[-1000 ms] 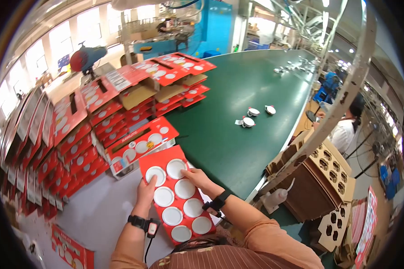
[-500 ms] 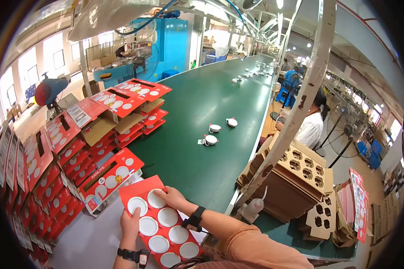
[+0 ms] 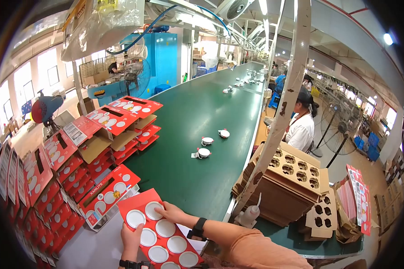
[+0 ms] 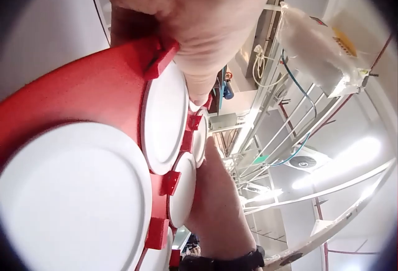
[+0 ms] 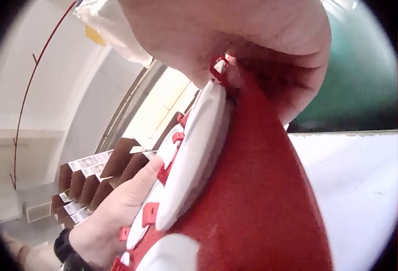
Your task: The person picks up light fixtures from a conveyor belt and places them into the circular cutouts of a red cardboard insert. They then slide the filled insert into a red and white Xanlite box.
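Both hands hold a red cardboard carton (image 3: 141, 200) tilted in front of the person. Round white discs (image 3: 165, 228) in two columns show through its face, with small red tabs (image 4: 157, 233) around their rims. My left hand (image 3: 131, 240) grips the left edge, its thumb on the front beside a disc. On the opposite edge, near the top, my right hand (image 3: 173, 214) grips with its fingertips by the upper right disc. The right wrist view shows the carton's red side (image 5: 261, 190) running up into that hand. The fingers behind the carton are hidden.
Red printed cartons (image 3: 58, 152) stand stacked at left, one separate carton (image 3: 107, 193) nearer. A green conveyor belt (image 3: 179, 116) carries several white round lamps (image 3: 204, 153). Brown cardboard inserts (image 3: 296, 170), a white squeeze bottle (image 3: 248, 216) and a metal post (image 3: 285, 103) stand right; a person (image 3: 300, 125) sits beyond.
The head view has swung right and upward, so the belt and stacks sit further left and more ceiling shows. Both hands keep their hold on the carton, with little change in grip.
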### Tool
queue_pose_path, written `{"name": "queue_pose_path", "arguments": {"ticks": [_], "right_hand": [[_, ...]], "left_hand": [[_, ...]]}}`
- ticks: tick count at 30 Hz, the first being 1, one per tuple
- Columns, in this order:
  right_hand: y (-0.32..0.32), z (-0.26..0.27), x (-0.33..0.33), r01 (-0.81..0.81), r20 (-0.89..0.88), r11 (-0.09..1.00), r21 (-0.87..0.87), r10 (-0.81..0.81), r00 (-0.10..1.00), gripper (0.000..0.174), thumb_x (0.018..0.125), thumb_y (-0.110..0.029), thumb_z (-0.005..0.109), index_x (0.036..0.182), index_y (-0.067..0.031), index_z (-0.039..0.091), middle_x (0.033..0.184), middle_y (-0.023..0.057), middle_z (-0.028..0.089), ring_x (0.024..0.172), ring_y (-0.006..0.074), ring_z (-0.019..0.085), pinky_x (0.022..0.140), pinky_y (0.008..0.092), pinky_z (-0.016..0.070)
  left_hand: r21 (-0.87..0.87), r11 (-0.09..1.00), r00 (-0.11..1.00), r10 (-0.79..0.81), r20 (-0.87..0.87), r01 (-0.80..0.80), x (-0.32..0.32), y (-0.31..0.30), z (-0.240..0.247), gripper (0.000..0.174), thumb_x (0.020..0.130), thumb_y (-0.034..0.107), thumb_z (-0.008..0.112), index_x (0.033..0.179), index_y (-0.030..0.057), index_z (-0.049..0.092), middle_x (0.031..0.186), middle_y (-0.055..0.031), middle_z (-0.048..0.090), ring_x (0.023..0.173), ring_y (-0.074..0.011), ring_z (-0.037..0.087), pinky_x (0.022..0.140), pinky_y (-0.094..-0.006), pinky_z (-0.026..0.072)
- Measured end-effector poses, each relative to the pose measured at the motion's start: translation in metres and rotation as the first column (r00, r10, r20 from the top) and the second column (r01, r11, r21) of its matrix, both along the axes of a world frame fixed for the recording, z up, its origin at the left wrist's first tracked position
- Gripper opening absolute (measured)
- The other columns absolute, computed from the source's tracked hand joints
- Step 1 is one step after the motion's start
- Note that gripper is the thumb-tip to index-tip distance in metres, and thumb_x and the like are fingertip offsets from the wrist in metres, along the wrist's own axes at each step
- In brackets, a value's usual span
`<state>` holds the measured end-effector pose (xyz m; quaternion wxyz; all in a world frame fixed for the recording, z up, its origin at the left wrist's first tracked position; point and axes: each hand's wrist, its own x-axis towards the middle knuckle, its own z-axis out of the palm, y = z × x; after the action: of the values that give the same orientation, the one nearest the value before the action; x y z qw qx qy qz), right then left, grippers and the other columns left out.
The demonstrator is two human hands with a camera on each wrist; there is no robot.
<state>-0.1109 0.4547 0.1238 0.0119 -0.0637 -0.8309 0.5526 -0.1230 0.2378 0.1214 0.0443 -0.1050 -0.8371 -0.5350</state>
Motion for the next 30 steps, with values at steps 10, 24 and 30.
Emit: {"name": "queue_pose_path", "arguments": {"ticks": [10,24,30], "right_hand": [[-0.004,-0.009,0.015,0.012,-0.064,0.978,0.210,0.002,0.998,0.050,0.081,-0.041,0.064,0.093,0.0054,0.050,0.088,0.0255,0.061,0.083,0.0382,0.061,0.071,0.0424,0.0478],[0.005,-0.009,-0.014,0.010,0.004,1.000,0.015,-0.010,1.000,0.047,0.089,-0.040,0.055,0.107,0.0029,0.057,0.098,0.0162,0.065,0.091,0.0239,0.062,0.079,0.0334,0.0468],[0.008,-0.013,-0.016,-0.065,-0.026,0.990,-0.124,0.062,0.998,0.044,0.090,-0.034,0.056,0.115,0.0029,0.053,0.103,0.0156,0.063,0.093,0.0208,0.061,0.081,0.0322,0.0468]], "left_hand": [[-0.027,0.992,0.993,0.121,-0.006,-0.121,0.008,0.005,0.001,0.044,0.073,0.026,0.074,0.101,-0.0030,0.056,0.095,-0.0201,0.065,0.089,-0.0339,0.063,0.076,-0.0394,0.0495],[-0.061,0.996,0.998,0.063,0.028,-0.061,0.013,0.003,0.015,0.047,0.076,0.029,0.072,0.106,-0.0009,0.052,0.096,-0.0195,0.065,0.089,-0.0346,0.063,0.076,-0.0398,0.0496],[0.027,0.997,0.992,0.076,-0.097,-0.073,-0.004,-0.008,0.024,0.079,0.080,0.023,0.066,0.140,0.0022,0.020,0.128,-0.0261,0.046,0.118,-0.0354,0.047,0.096,-0.0394,0.0417]]}}
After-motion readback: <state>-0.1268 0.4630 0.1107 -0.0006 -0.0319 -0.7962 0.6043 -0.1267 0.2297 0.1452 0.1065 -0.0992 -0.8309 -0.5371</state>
